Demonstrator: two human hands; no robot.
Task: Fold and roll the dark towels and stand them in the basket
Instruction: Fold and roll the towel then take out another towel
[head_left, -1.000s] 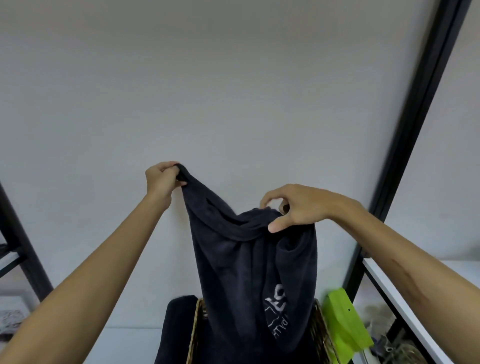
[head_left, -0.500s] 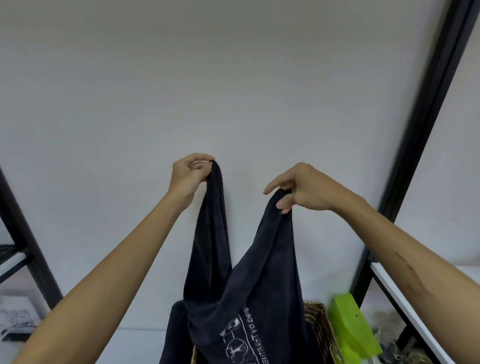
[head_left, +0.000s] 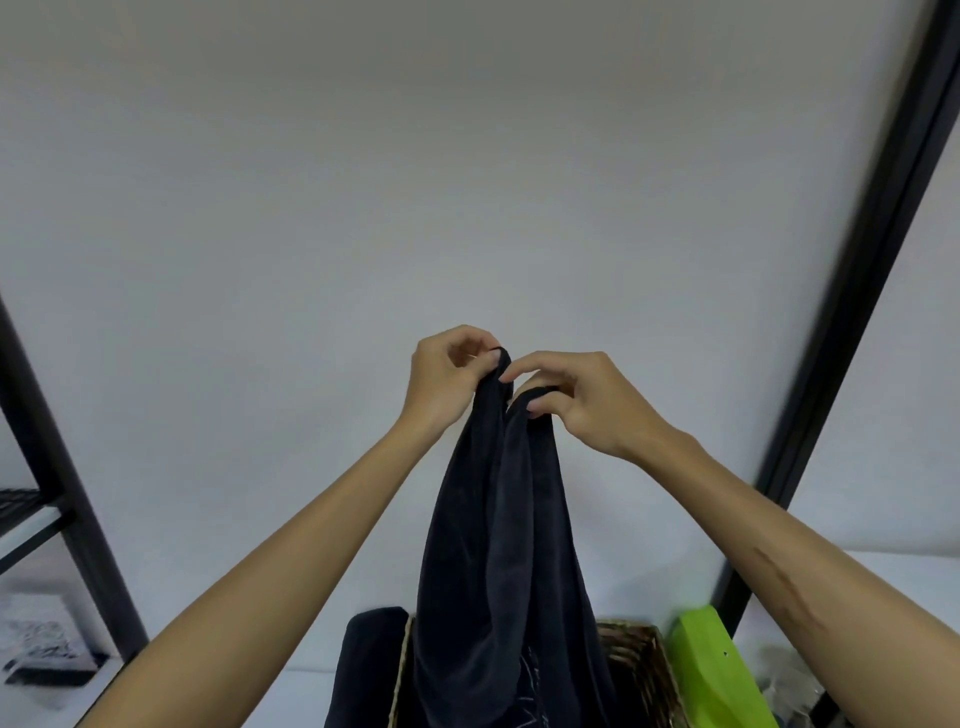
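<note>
Towel (head_left: 498, 545) hangs above the basket (head_left: 641, 657), left hand (head_left: 447, 376) and right hand (head_left: 582, 400) each pinching a top corner, nearly touching; align both corners and edges exactly before transferring the fold to one hand.

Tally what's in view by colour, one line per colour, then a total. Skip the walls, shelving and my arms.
Dark navy: 2, the held towel and a second towel draped left of the basket.
Brown: 1, the wicker basket.
Bright green: 1, the green object right of the basket.
Total: 4.
</note>
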